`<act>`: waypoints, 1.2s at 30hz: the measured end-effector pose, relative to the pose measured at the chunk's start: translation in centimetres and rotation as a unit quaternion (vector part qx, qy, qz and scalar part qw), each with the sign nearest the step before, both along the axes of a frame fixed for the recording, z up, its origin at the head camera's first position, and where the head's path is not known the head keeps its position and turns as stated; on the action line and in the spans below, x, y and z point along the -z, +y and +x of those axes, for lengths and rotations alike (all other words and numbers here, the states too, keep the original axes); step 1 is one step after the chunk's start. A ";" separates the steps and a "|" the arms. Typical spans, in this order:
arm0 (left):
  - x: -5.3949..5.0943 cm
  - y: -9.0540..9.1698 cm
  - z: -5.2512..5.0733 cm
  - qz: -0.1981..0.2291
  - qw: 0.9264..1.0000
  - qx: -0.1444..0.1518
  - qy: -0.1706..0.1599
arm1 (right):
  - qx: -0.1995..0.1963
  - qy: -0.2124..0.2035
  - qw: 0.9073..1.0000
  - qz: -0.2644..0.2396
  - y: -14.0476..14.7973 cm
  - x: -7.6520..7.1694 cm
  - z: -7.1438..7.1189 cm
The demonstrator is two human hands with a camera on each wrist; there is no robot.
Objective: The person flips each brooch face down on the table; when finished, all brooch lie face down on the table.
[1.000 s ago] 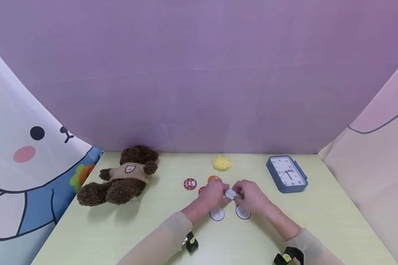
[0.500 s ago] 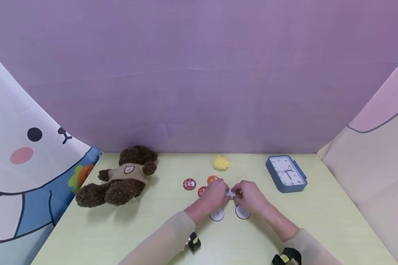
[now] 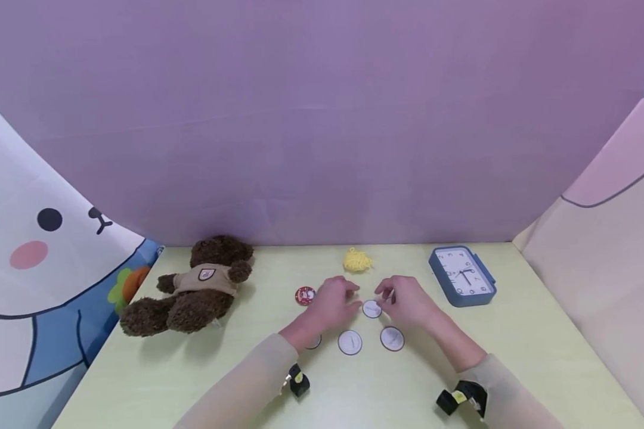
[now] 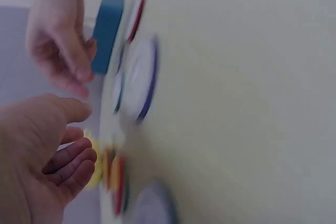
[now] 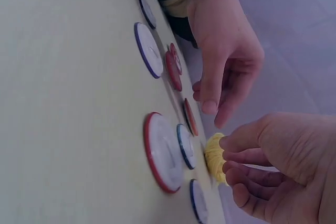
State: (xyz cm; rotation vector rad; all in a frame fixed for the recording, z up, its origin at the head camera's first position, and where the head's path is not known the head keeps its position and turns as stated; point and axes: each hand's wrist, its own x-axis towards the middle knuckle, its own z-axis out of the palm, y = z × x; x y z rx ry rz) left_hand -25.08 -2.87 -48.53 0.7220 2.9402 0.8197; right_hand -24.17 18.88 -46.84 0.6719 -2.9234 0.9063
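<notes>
One white disc [image 3: 372, 308] — between both hands [image 3: 333, 302] [image 3: 406, 301]

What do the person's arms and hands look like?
The left hand and right hand are bare, with no gloves. The left sleeve and right sleeve are plain, pale beige. Near each wrist is a small black gadget with yellow on it: the left gadget and right gadget.

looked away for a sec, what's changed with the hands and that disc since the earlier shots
The left hand and right hand have let go of the white disc between them; the left hand has moved leftward. The teddy bear, yellow yarn and blue clock stayed put.
</notes>
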 end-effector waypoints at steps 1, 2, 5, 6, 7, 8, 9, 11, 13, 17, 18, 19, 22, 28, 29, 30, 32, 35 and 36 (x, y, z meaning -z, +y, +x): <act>-0.3 -0.6 -0.2 0.012 1.000 -0.008 -0.005 | 0.001 0.002 1.000 0.003 -0.1 -0.2 -0.2; -0.5 -1.2 -0.5 0.020 1.000 -0.016 -0.008 | 0.003 0.000 1.000 0.004 -0.2 -0.4 -0.3; -1.3 -2.9 -1.4 0.018 0.999 -0.030 -0.001 | 0.001 -0.007 1.000 0.009 -1.0 -0.7 -0.8; -1.5 -3.4 -1.7 0.015 0.999 -0.034 0.001 | 0.001 -0.011 1.000 0.012 -1.4 -0.8 -1.0; -1.7 -3.8 -2.1 0.010 0.999 -0.035 0.003 | -0.001 -0.013 1.000 0.014 -1.7 -0.8 -1.1; -1.8 -4.2 -2.4 0.004 0.999 -0.036 0.006 | -0.004 -0.014 1.000 0.016 -2.1 -0.8 -1.2; -2.0 -4.6 -2.7 -0.002 0.999 -0.034 0.009 | -0.006 -0.014 1.000 0.021 -2.5 -0.8 -1.4; -2.1 -5.1 -3.3 -0.014 0.999 -0.029 0.008 | -0.008 -0.013 0.999 0.032 -3.2 -0.8 -1.7; -2.1 -5.5 -3.7 -0.029 0.999 -0.021 -0.001 | -0.005 -0.015 0.999 0.043 -4.0 -0.9 -2.0; -1.6 -5.4 -4.0 -0.041 0.998 0.000 -0.038 | -0.001 -0.021 0.998 0.056 -5.3 -0.6 -2.5; -1.4 -5.3 -4.0 -0.044 0.998 0.005 -0.045 | -0.003 -0.022 0.998 0.058 -5.5 -0.6 -2.6; -1.3 -5.1 -4.0 -0.048 0.998 0.009 -0.049 | -0.003 -0.023 0.998 0.060 -5.8 -0.5 -2.7; -0.8 -4.7 -4.1 -0.064 0.997 0.017 -0.047 | -0.005 -0.015 0.998 0.065 -6.4 -0.1 -2.8; -0.5 -4.0 -4.2 -0.059 0.997 0.025 -0.031 | -0.003 -0.002 0.998 0.070 -6.8 0.8 -3.2; -0.5 -3.9 -4.2 -0.055 0.998 0.027 -0.029 | -0.003 0.001 0.998 0.070 -6.8 0.9 -3.2; -0.4 -3.8 -4.1 -0.051 0.998 0.028 -0.027 | -0.001 0.001 0.998 0.068 -6.7 1.0 -3.2; -0.3 -3.7 -4.1 -0.044 0.998 0.029 -0.025 | 0.002 0.003 0.999 0.053 -6.6 1.3 -3.3; -0.2 -3.6 -3.9 -0.026 0.999 0.020 -0.024 | 0.000 0.001 1.000 0.022 -6.3 1.6 -3.4; -0.1 -3.6 -3.8 -0.013 1.000 0.017 -0.023 | 0.000 0.000 1.000 0.014 -6.2 1.7 -3.5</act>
